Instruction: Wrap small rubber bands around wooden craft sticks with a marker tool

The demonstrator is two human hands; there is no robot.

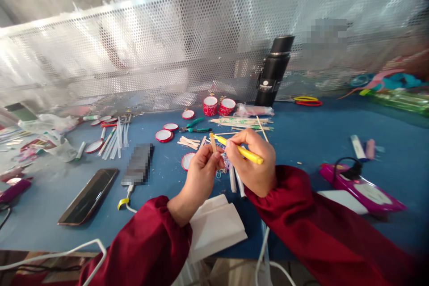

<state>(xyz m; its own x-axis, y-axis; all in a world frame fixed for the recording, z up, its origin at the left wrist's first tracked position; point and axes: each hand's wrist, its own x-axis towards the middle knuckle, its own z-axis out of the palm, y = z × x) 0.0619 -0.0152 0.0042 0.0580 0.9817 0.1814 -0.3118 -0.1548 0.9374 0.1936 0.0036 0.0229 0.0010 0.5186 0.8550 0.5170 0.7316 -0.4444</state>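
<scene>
We find the wooden stick (pixel 213 143) pinched nearly upright in the left grip (pixel 203 167) above the surface (pixel 301 136), its top at the tip of the yellow pen-like tool (pixel 250 155), which the right grip (pixel 254 161) pinches slantwise, contact indiscernible.

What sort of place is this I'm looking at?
It looks like a handicraft workbench, perhaps in a small workshop: flat wooden sticks, green-handled pliers and red-rimmed discs lie on the blue tabletop.

Matt wooden stick (pixel 213 142), smooth plastic tool (pixel 250 154); metal screen (pixel 147 49)
</scene>
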